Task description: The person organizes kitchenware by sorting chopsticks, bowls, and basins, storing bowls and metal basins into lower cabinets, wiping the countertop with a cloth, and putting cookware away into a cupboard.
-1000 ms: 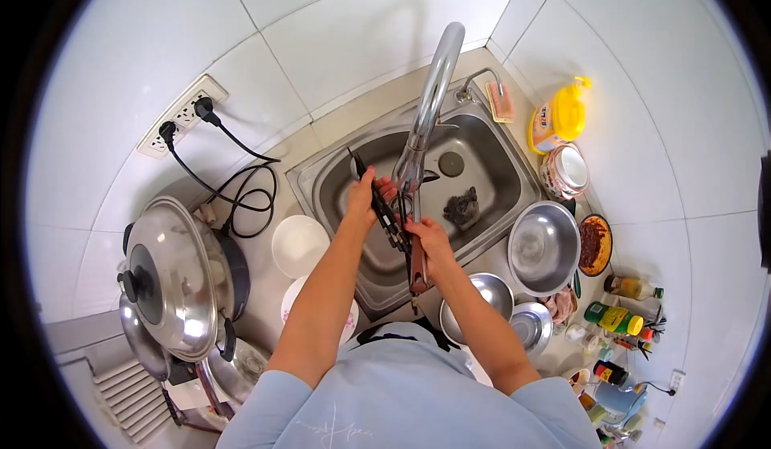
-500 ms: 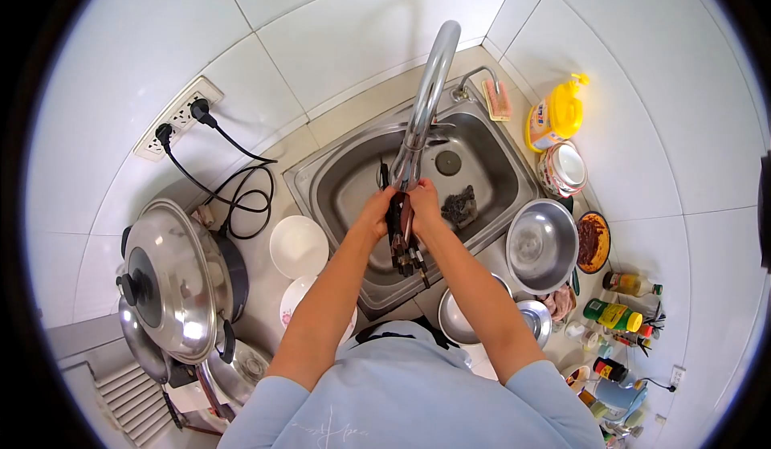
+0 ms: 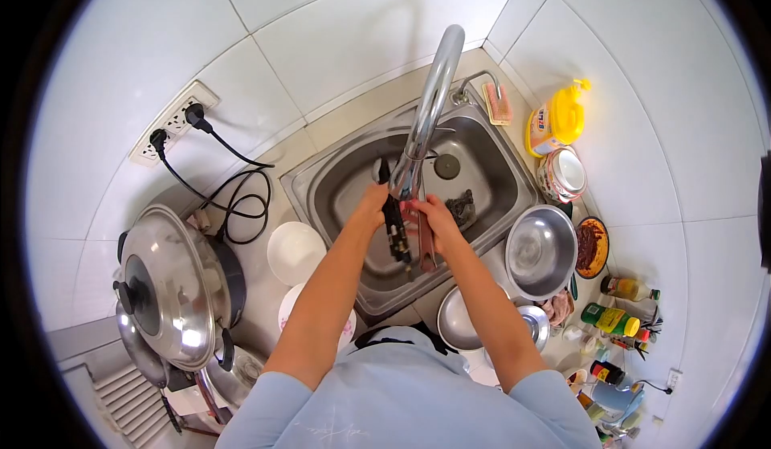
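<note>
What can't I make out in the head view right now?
In the head view:
Count of dark sticks in the left hand: they overlap.
Full shape of the reddish-brown item: partly covered by the right hand.
Inside of the pot: hidden under its lid.
Wording on the green bottle: too small.

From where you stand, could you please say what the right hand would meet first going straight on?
Probably the large faucet, just ahead of the right hand, though depth is unclear.
</note>
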### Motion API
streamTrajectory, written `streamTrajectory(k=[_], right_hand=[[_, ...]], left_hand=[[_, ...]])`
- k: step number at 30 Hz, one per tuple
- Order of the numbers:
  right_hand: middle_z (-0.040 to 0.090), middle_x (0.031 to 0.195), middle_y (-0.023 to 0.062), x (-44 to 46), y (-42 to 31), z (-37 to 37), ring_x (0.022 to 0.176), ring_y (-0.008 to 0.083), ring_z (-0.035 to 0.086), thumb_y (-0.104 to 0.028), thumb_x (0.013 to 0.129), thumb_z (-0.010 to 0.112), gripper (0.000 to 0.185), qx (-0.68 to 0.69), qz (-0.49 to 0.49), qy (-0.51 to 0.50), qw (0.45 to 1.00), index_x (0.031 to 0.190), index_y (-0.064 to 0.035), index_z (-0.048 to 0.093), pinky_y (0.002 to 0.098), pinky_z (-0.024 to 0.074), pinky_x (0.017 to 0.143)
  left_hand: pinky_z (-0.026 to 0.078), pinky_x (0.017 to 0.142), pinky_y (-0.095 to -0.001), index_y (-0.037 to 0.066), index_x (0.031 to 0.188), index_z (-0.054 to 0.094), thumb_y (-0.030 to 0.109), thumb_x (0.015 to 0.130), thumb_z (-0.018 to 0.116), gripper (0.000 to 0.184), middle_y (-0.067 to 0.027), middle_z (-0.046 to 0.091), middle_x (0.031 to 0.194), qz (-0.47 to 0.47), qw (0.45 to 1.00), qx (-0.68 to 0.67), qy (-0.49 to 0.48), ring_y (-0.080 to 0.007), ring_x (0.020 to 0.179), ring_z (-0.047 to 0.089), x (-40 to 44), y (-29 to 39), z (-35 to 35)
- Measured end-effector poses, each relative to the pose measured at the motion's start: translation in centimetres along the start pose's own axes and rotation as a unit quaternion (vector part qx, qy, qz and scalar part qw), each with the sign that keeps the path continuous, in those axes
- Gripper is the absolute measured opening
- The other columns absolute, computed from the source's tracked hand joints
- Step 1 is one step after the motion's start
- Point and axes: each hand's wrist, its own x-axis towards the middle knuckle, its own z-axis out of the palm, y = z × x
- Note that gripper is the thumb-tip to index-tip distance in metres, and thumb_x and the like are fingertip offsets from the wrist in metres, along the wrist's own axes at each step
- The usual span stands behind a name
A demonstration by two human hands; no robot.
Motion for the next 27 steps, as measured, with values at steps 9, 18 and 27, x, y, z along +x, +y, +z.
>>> streamTrajectory(k=[9,18,27], right_hand=[[0.053,0.093,0.0105,-5.8,-0.8,-0.4,0.083,0.026,0.057,-0.004,0.079,0.049,0.019,0.096,0.016,-0.093,0.991,0.096,-0.0026,0.042,0.0382,0.051,0.075],[0.045,0.084,0.0025,-2.0,1.6,3.0,0.076,0.0121,0.041,-0.012,0.076,0.053,0.018,0.15,-0.166,0.179,0.958,0.091,-0.0064,0.043,0.0254,0.0346,0.068],[0.051,0.096,0.0058,-5.6,-1.6,0.4,0.086,0.0182,0.048,-0.015,0.077,0.053,0.02,0.163,-0.013,0.09,0.982,0.095,-0.0101,0.046,0.0343,0.0412,0.076]], left_hand=[[0.047,0.046,-0.0363,0.0,0.075,0.047,0.013,0.076,0.061,0.019,-0.0079,0.052,0.069,0.123,0.978,-0.129,0.109,-0.0205,0.056,0.053,4.0,0.1,-0.1],[0.045,0.045,-0.0367,0.002,0.073,0.052,0.02,0.076,0.062,0.021,-0.0078,0.054,0.069,0.12,0.957,-0.22,0.143,-0.0205,0.056,0.055,3.1,-1.1,0.5],[0.047,0.047,-0.0332,0.004,0.078,0.053,0.021,0.082,0.052,0.017,-0.008,0.056,0.066,0.237,0.959,0.157,-0.003,-0.0192,0.056,0.056,4.2,0.5,-1.8]])
